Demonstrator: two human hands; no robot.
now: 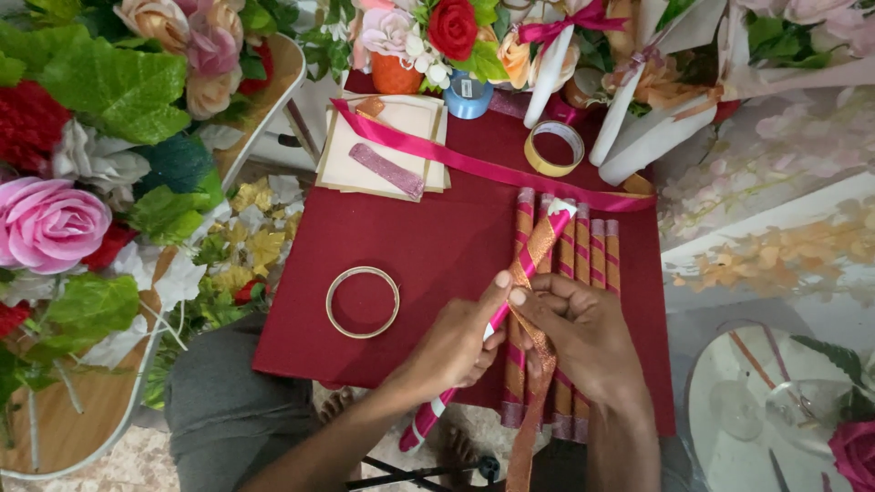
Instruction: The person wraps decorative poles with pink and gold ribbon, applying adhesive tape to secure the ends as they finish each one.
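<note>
Hands meet over a maroon cloth [401, 246]; left hand [456, 351] grips a white stick [510, 296] spiralled in pink ribbon; right hand [583, 333] pinches an orange glitter ribbon [533, 364] against it; finished wrapped sticks [592, 251] lie just beneath; a tape ring [363, 302] rests nearby.

There is a single view, from a camera worn on the person's head, looking steeply down and slightly forward over the person's own forearms. It sits close: the left hand [456, 346] and right hand [583, 333] fill the lower middle of the picture, and the arms enter from the bottom edge. The dark red cloth [410, 246] spreads across the centre, its far end toward the top. Artificial flowers [55, 223] crowd the left edge and the top, and a patterned floor [775, 164] shows at right.
</note>
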